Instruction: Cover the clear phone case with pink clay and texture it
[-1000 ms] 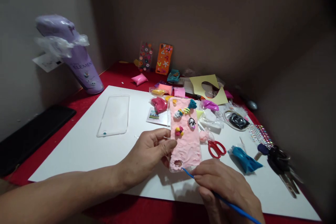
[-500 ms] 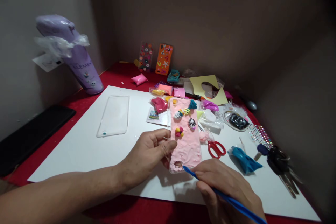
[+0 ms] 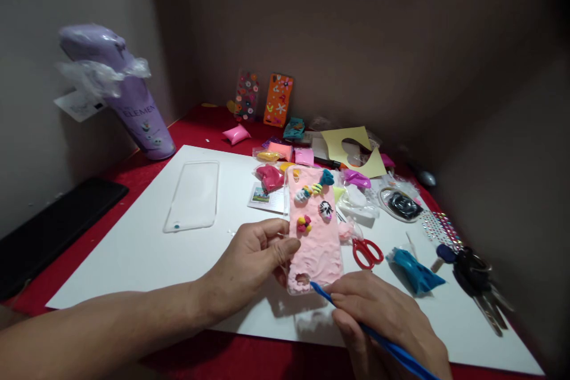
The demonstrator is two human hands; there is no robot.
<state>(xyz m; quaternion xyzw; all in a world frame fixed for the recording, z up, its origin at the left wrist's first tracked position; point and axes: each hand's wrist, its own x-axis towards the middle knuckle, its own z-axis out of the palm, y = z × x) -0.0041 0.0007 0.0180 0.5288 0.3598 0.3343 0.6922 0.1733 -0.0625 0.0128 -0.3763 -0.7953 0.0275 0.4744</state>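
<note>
Between thumb and fingers, my left hand (image 3: 256,258) grips the left edge of a phone case (image 3: 316,249), holding it tilted up above the white board. Bumpy pink clay covers the case, with small teal, white, black, red and yellow clay figures on its upper half. My right hand (image 3: 387,314) is closed around a blue modelling tool (image 3: 387,341). The tool's tip is at the case's lower end, just right of the camera hole, and seems to touch the pink clay. Part of the tool's shaft is hidden by my fingers.
A clear phone case (image 3: 193,196) lies on the white board (image 3: 133,261). Red scissors (image 3: 369,253), a blue clay packet (image 3: 415,271) and keys (image 3: 481,291) lie to the right. Behind are clay packets and an orange decorated case (image 3: 278,101). A purple bottle (image 3: 138,110) stands at left.
Almost nothing differs. My right hand and the blue tool's rear end have shifted very slightly, while the tip stays at the same spot. My left hand and the case hold still.
</note>
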